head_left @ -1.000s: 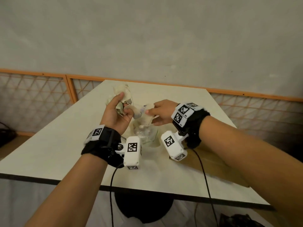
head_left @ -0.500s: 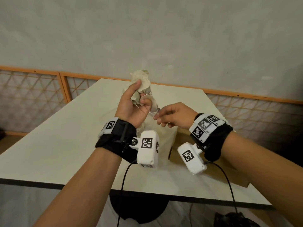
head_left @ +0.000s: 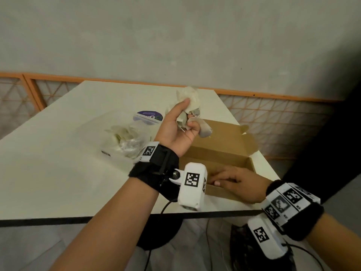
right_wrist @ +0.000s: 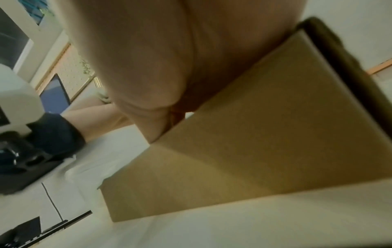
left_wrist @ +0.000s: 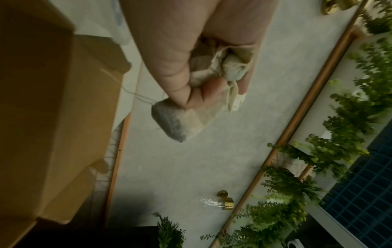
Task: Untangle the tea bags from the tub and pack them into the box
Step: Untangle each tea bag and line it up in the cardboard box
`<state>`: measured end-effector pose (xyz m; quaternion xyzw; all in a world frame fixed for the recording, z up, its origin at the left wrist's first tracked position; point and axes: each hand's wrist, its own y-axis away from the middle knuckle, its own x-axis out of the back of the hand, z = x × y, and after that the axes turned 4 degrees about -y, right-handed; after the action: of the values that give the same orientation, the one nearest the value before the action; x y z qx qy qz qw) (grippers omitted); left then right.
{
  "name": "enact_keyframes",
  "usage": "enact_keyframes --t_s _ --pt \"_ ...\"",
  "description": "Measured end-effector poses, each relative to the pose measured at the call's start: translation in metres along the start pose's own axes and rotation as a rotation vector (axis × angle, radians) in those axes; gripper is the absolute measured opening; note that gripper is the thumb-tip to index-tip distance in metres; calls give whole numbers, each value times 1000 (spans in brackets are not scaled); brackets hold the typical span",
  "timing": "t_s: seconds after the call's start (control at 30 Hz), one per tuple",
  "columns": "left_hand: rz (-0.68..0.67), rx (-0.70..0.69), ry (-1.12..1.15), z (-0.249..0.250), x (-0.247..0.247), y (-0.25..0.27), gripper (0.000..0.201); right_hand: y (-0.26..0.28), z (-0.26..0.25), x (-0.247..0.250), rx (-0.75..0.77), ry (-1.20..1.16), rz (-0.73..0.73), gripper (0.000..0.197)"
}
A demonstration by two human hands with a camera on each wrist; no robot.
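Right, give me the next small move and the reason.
Probably lower the left hand and pull one bag free into the open brown cardboard box: it grips a crumpled clump of beige tea bags above it, while the right hand rests inside.

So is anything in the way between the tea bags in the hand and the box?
Nothing visible is. The left hand holds the bunch of tea bags up in the air above the far side of the box, which lies open at the top. The right hand only rests on its near wall.
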<state>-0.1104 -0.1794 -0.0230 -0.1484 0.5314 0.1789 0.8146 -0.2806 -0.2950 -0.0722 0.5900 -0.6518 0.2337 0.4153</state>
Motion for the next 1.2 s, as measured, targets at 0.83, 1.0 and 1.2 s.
enact_keyframes --t_s 0.83,1.0,1.2 --pt "124 -71 49 -18 86 68 41 -18 -55 -43 80 -542 344 32" --pt "210 -63 7 -17 83 74 16 -34 -68 -55 85 -599 442 6" --pt "249 -97 15 -16 82 75 16 -30 -59 -44 -39 -730 420 9"
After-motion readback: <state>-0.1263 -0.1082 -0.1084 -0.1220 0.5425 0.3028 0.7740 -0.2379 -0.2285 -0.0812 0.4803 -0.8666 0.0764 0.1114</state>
